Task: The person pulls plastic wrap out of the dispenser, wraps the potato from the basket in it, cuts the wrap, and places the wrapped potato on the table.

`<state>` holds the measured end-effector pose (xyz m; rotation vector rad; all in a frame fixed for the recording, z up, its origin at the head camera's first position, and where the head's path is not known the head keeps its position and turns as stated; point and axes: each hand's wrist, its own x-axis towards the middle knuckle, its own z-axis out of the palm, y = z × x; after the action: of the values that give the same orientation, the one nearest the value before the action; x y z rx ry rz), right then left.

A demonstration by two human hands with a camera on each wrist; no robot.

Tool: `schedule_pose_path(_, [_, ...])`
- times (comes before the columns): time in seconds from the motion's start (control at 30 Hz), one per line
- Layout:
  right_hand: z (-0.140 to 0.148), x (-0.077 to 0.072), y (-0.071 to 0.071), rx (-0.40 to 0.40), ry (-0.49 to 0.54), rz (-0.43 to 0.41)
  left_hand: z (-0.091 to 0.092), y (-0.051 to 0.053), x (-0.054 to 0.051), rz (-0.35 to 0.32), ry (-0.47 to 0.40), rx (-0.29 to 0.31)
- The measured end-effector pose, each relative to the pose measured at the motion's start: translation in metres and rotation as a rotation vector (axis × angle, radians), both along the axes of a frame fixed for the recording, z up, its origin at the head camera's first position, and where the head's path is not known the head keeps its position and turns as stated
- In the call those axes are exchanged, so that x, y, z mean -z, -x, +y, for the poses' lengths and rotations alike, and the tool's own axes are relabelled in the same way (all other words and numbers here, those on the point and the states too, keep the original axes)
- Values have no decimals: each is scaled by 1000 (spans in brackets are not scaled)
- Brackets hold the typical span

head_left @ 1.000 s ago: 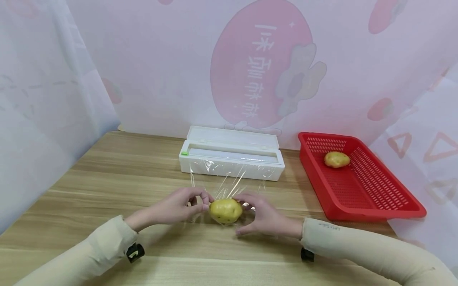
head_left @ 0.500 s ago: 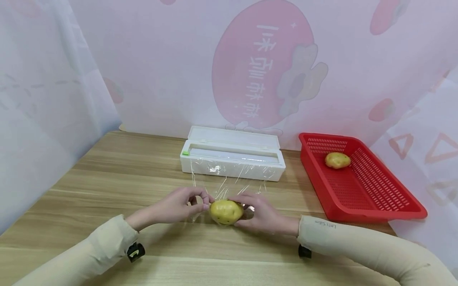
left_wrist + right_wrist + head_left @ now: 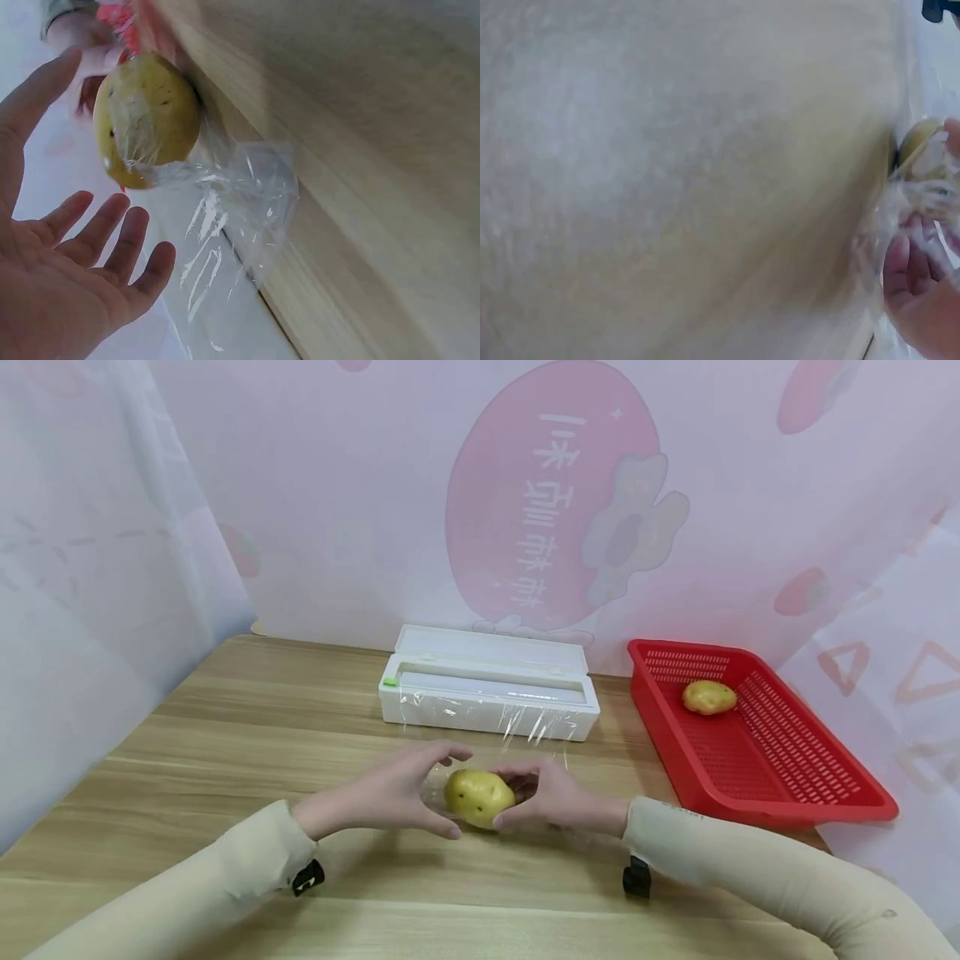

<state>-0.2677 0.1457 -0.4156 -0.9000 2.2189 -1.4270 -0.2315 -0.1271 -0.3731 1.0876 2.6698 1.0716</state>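
A yellow potato (image 3: 476, 797) lies near the middle of the wooden table, partly covered by clear cling film (image 3: 259, 187). My right hand (image 3: 553, 795) grips its right end, thumb in front and fingers behind. My left hand (image 3: 390, 789) is spread on the other side, thumb and fingers apart from the potato; the left wrist view shows a gap between them. The film bunches by the right fingers in the right wrist view and reaches back toward a white cling film box (image 3: 487, 717), whose lid is up and whose roll shows.
A red perforated basket (image 3: 686, 781) stands to the right, with another potato (image 3: 708, 697) inside. A printed cloth (image 3: 337, 527) hangs behind the wooden table (image 3: 225, 718).
My left hand has let go of the film at the potato's left and spread its fingers. The right hand has closed round the potato, which has turned and shifted slightly.
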Motion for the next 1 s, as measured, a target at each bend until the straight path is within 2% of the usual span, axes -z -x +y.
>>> schedule_pose_path(0.07, [2, -1, 2, -1, 13, -54, 6, 2, 0, 25, 20, 20])
schedule_pose_path(0.17, [5, -2, 3, 0, -5, -88, 14, 6, 2, 37, 40, 23])
schedule_pose_path(0.3, [8, -3, 6, -7, -30, -110, 20, 12, 7, 64, 57, 21])
schedule_pose_path(0.43, [10, -2, 8, -16, -54, -120, 24, 20, 13, 94, 41, 57])
schedule_pose_path(0.53, [10, -3, 9, -10, -80, -122, 24, 26, 16, 56, 23, 75])
schedule_pose_path(0.67, [10, -7, 6, 36, -101, -100, 23, 33, 17, -21, 28, 63])
schedule_pose_path(0.73, [11, -11, 3, 66, -92, -33, 23, 36, 17, -32, 48, 47])
schedule_pose_path(0.8, [14, -16, -2, 88, -79, 98, 23, 38, 17, -40, 67, 33])
schedule_pose_path(0.9, [18, -22, -9, 72, -50, 399, 23, 42, 18, -30, 91, 29])
schedule_pose_path(1.0, [20, -27, -15, 15, -32, 726, 23, 47, 19, -17, 90, 47])
